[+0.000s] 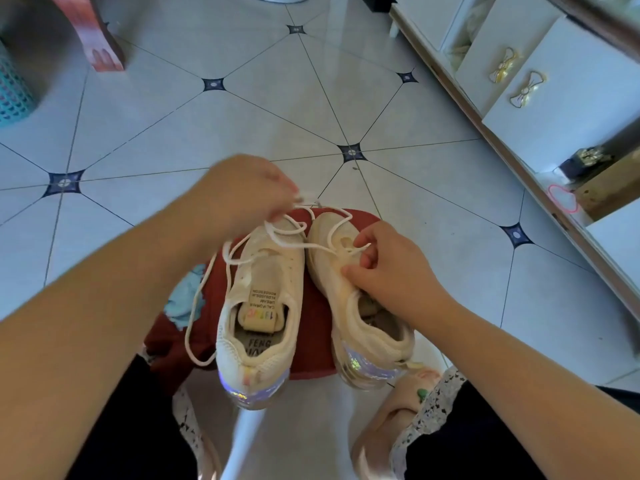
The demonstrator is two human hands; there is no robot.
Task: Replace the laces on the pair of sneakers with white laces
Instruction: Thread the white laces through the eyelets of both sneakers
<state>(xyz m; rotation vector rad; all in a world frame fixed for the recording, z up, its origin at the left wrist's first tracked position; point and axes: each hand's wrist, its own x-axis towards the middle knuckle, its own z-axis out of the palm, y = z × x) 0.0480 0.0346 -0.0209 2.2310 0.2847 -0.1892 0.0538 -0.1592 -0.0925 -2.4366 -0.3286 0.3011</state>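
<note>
Head view: both sneakers sit side by side on a red stool [311,344], toes pointing away, heels toward the person's knees. The left sneaker [266,289] sits flat and its tongue label is readable. The right sneaker [341,271] is tipped to its outer side.

Left hand [242,188] is motion-blurred, just past the left sneaker's toe. Its fingers are bunched and seem to pinch a white lace [207,289], but the exact grip can't be made out. Right hand [384,268] rests on the right sneaker's upper, thumb and curled fingers pinching the lace at the eyelets.

The lace is loose. One long loop drapes off the left sneaker's outer side, across the stool top and a pale blue patch [183,299] on it. Other strands cross over both toes between the hands. Can't tell if it's one lace or two.

Around:
- Both forearms cover the lower corners of the frame, and the right wrist hides part of the right sneaker's opening.
- Tiled floor [242,109] with dark diamond insets.
- White cabinet [554,81] with gold bow handles [502,69] on the right, well apart from the stool.
- Teal basket [12,91] at the far left edge.
- A foot in a pink slipper [391,410] sits just beside the right sneaker's heel.
</note>
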